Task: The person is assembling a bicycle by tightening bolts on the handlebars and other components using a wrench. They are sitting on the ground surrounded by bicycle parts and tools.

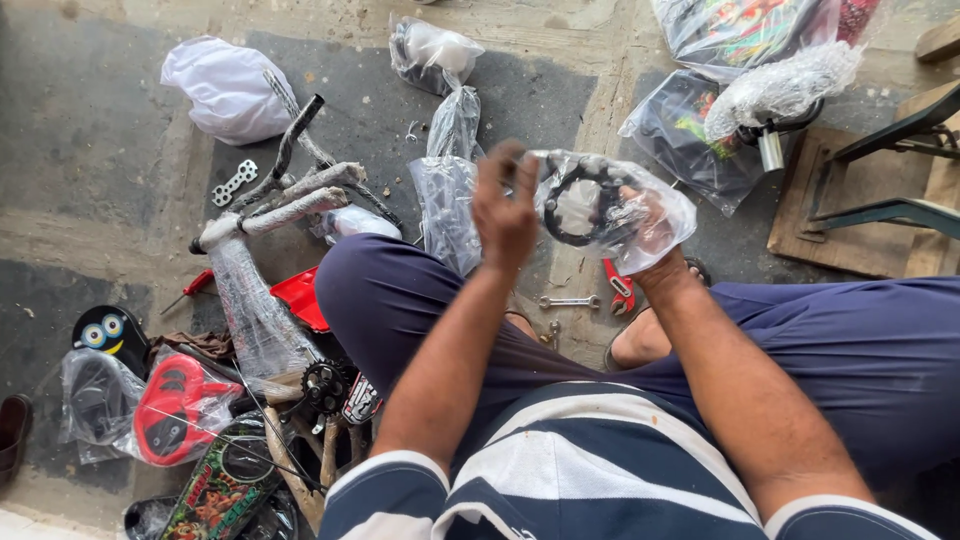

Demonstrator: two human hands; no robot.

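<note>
While the person sits on the floor, both hands are raised over the lap.
Left hand point(505, 205): grip closed, fingertips pinching the edge of the clear crinkled plastic bag point(640, 215).
Right hand point(648, 228): inside or behind the bag, grip clamped on it from the far side.
Bag contents: black toothed ring-shaped sprocket point(585, 200), held just above the knees.
Floor point(90, 150): grey concrete, with a silver open-ended spanner point(568, 301) and red-handled pliers point(620, 287) just below the bag.
Left side: plastic-wrapped small bicycle frame point(265, 230), white bundle point(228, 88).
</note>
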